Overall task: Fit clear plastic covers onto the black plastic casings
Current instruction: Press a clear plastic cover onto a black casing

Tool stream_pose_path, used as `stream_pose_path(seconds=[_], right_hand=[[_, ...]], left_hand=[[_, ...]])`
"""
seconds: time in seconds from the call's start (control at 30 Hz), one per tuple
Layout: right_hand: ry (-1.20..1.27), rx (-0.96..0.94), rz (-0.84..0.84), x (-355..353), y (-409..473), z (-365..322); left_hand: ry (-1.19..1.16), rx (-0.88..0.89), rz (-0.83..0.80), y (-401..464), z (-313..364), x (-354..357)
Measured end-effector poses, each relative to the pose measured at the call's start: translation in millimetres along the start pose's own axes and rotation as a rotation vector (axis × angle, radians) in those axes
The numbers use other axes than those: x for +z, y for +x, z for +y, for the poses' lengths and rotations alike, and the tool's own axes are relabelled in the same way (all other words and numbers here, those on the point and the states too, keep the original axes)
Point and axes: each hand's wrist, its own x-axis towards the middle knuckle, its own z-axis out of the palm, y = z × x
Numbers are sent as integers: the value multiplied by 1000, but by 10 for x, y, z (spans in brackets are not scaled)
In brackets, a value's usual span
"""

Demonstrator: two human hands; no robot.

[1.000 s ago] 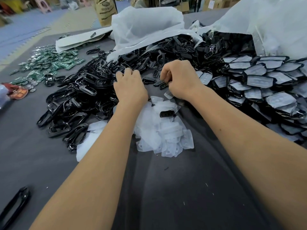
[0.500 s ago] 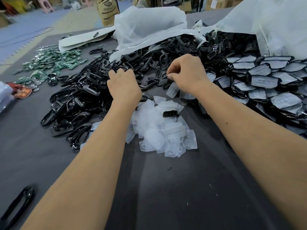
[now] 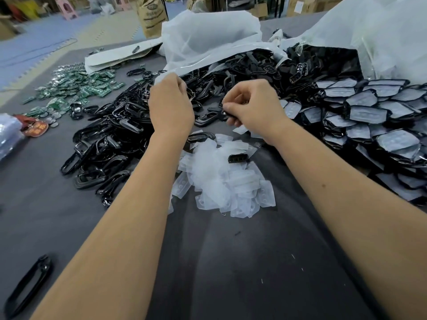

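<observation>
Your right hand (image 3: 251, 107) is curled round a small black casing (image 3: 227, 113) with a clear cover (image 3: 240, 129) peeking beneath it, while your left hand (image 3: 171, 105) hangs over the left heap of black casings (image 3: 108, 144) with its fingers curled, and I cannot tell whether it holds anything. If cover and casing sit skewed the cover may bend or pop loose, or fall into the near pile of clear covers (image 3: 221, 181) on the worktop (image 3: 231, 273). Since a second ago both hands have lifted off the piles, the right bringing its casing up, with fitted casings (image 3: 369, 116) lying right
</observation>
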Motion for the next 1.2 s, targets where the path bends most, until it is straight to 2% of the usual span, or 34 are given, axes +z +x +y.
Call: stream_pose_path(seconds=[0.1, 0.27, 0.33, 0.43, 0.53, 0.6, 0.7, 0.77, 0.83, 0.97, 1.2], right_hand=[[-207, -39, 0, 42, -72, 33], [-213, -35, 62, 11, -163, 58], [-208, -35, 78, 14, -191, 64], [-211, -43, 84, 37, -217, 74], [-224, -69, 101, 55, -224, 86], [-203, -72, 139, 51, -222, 99], [-86, -26, 186, 44, -238, 113], [158, 45, 140, 60, -284, 98], [378, 91, 92, 87, -353, 76], [562, 160, 94, 106, -462, 61], [685, 188, 87, 146, -574, 88]], left_hand=[[-66, -80, -104, -96, -17, 28], [278, -1, -139, -271, -119, 165], [289, 49, -138, -308, -67, 199], [350, 162, -280, -326, 17, 291], [408, 123, -365, -264, 43, 330], [404, 139, -336, -245, 60, 314], [99, 92, -240, -280, 72, 209], [-189, -22, -199, -360, 57, 126], [-355, -117, -160, -464, 43, 39], [-557, -195, -112, -691, 52, -98], [-647, -278, -92, -983, 20, -176]])
